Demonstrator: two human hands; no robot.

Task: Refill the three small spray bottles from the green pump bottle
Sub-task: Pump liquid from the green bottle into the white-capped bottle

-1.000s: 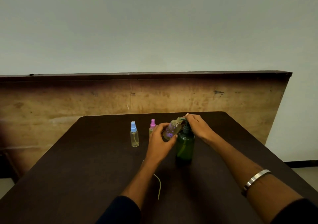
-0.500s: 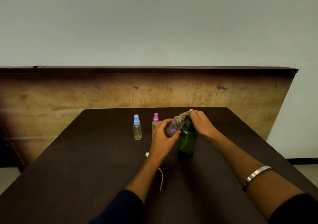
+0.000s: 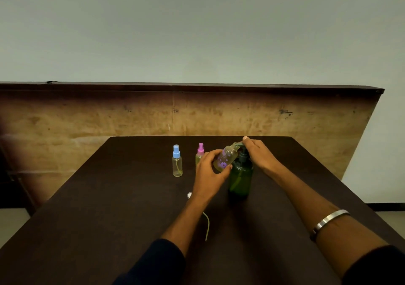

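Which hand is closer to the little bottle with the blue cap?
Left. The left hand holds a flowered bottle just right of the blue-capped bottle; the right hand sits farther right on the green pump bottle.

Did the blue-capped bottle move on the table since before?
No. The blue-capped bottle stands the same way left of the pink-capped bottle, as before; only the camera view shifted.
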